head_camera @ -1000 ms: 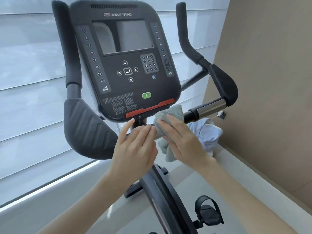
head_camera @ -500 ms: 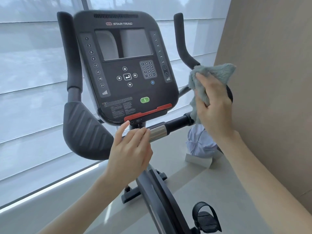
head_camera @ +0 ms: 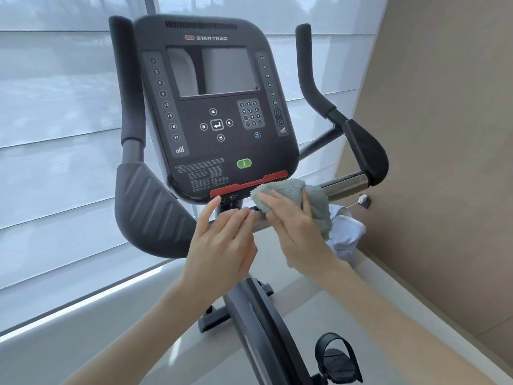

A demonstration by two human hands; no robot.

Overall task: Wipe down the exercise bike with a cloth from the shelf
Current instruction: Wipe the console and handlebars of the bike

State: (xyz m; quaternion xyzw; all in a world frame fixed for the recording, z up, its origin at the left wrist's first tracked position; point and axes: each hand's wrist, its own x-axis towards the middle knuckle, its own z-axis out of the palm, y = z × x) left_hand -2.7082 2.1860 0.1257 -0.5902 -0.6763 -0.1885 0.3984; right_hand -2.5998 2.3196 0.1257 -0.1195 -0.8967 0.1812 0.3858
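Grey-green and fluffy, the cloth (head_camera: 291,195) is bunched in my right hand (head_camera: 294,232), which grips it and presses it on the shiny metal bar (head_camera: 347,183). It sits just under the console (head_camera: 216,107), a little right of the middle. My left hand (head_camera: 222,245) holds nothing; its fingers are straight and rest on the same bar, just left of the cloth.

I think the risk is here. If I wipe to the left, the cloth will run into these fingers. If I lift it too high, it can catch the red strip (head_camera: 249,184) or press the green button (head_camera: 244,163). The bar is smooth and round, so my hand may slip on it.

The console is matte black with rounded corners. The wide pad (head_camera: 150,212) at the left is ribbed and looks soft.
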